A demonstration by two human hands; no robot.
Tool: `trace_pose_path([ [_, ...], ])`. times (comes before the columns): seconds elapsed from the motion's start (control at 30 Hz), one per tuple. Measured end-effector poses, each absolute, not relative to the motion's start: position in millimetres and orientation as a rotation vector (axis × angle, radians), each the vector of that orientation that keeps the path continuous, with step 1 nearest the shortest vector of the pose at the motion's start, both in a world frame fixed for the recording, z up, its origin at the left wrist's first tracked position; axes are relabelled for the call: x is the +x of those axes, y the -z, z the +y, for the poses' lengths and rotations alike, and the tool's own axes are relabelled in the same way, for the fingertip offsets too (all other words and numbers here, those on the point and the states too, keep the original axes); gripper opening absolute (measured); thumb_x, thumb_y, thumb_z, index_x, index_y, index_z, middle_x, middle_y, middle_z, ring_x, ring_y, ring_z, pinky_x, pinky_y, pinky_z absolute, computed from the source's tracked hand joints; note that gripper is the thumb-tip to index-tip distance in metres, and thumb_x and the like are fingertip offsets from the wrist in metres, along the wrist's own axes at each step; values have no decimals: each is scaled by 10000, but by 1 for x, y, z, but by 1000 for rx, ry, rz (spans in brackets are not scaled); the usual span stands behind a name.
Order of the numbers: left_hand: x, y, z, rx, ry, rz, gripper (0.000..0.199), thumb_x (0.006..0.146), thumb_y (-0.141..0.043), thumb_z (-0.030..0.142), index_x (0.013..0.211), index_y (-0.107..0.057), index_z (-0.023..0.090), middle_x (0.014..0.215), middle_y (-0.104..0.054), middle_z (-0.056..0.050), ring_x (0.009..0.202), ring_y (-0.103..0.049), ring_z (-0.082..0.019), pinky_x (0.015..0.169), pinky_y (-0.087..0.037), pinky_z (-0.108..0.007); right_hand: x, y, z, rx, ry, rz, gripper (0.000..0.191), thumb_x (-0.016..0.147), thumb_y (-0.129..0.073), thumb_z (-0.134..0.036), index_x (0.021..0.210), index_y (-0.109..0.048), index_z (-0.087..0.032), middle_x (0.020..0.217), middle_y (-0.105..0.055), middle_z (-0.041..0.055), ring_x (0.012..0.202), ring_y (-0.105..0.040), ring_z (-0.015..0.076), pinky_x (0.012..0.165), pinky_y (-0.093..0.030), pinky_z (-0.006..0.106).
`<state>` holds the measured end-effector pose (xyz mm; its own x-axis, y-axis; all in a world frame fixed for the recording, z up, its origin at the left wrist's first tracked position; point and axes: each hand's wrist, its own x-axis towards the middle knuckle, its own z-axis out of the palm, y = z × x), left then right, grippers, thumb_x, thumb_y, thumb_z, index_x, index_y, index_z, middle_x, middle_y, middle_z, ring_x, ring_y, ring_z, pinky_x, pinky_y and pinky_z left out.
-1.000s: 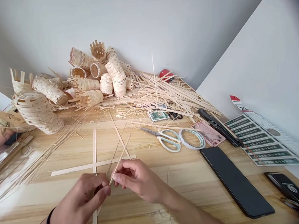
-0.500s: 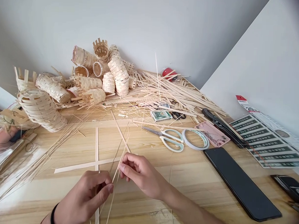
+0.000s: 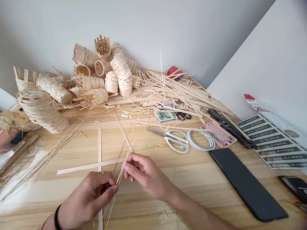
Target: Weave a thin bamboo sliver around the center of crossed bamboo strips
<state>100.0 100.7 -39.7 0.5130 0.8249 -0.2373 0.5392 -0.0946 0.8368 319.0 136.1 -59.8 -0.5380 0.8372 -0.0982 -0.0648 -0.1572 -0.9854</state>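
Observation:
Several thin bamboo strips slant between my two hands over the table. My left hand, with a dark band at the wrist, pinches them low between thumb and forefinger. Higher up, the fingers of my right hand are closed on the same strips. Beneath and beside the hands, two flat wooden strips lie crossed, one pale strip running sideways and an upright strip passing partly behind my left hand. Another flat strip lies slanted just beyond my right hand.
Woven baskets and a heap of loose strips lie against the wall. Scissors, a tape roll, a pink tray and a phone lie to the right. Thin strips spread along the left.
The view has shifted slightly. Both hands keep their pinch, and the thin strips between them have turned a little and lie closer together.

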Motion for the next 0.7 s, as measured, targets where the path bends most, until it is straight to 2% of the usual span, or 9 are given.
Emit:
trace_pose_path([
  [0.5, 101, 38, 100, 1749, -361, 1135, 347, 1036, -469, 424, 776, -527, 202, 636, -428, 49, 585, -367, -117, 554, -306, -234, 320, 64, 137, -883, -1785, -1371, 307, 997, -629, -469, 907, -568, -182, 806, -630, -2, 651, -547, 117, 650, -444, 270],
  [0.7, 93, 45, 100, 1648, -678, 1223, 337, 1021, -535, 422, 770, -581, 203, 655, -465, 42, 604, -409, -116, 574, -358, -223, 319, 61, 132, -936, -1912, -1569, 248, 985, -633, -409, 945, -656, -165, 821, -662, 24, 700, -585, 136, 658, -476, 264],
])
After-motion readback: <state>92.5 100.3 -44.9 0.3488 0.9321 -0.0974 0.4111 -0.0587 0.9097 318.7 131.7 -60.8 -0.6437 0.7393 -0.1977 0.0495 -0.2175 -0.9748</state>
